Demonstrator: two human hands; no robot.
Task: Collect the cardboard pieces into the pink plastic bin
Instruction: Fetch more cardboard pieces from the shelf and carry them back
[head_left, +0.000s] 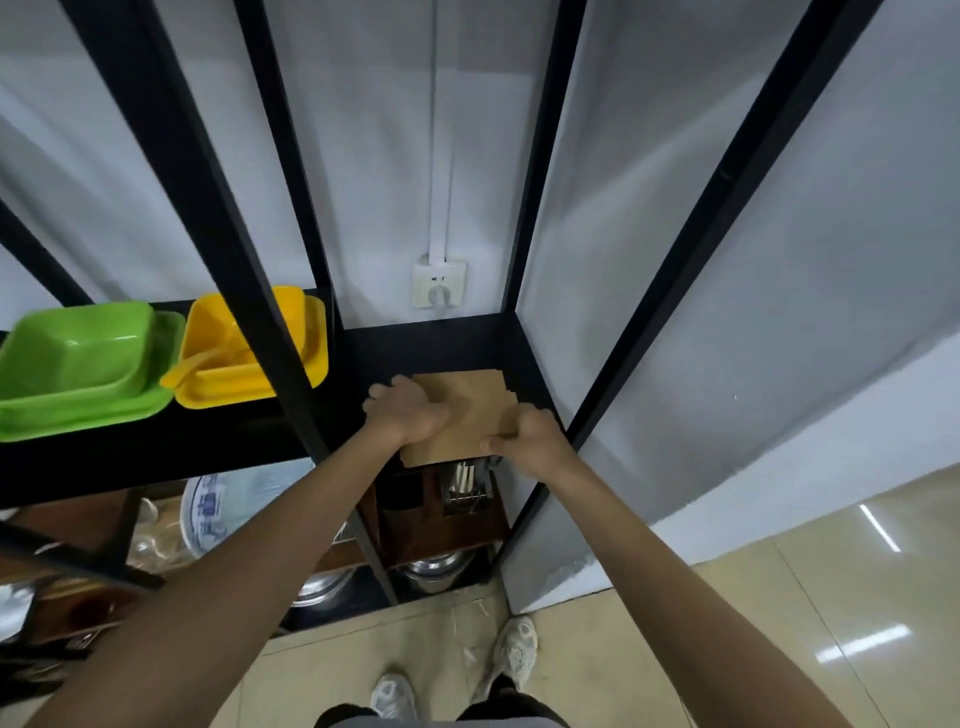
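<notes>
A stack of brown cardboard pieces (470, 410) lies on the black shelf (426, 348), its near edge sticking out past the shelf's front. My left hand (408, 410) presses on the stack's left side, fingers curled over it. My right hand (527, 434) grips the stack's right front corner, thumb along the near edge. No pink plastic bin is in view.
A green bin (78, 364) and a yellow bin (244, 353) with a yellow scoop sit on the shelf to the left. Black upright posts (270, 332) frame the shelf. A wall socket (439, 283) is behind. Lower shelves hold a utensil rack (467, 493), metal pots and a plate.
</notes>
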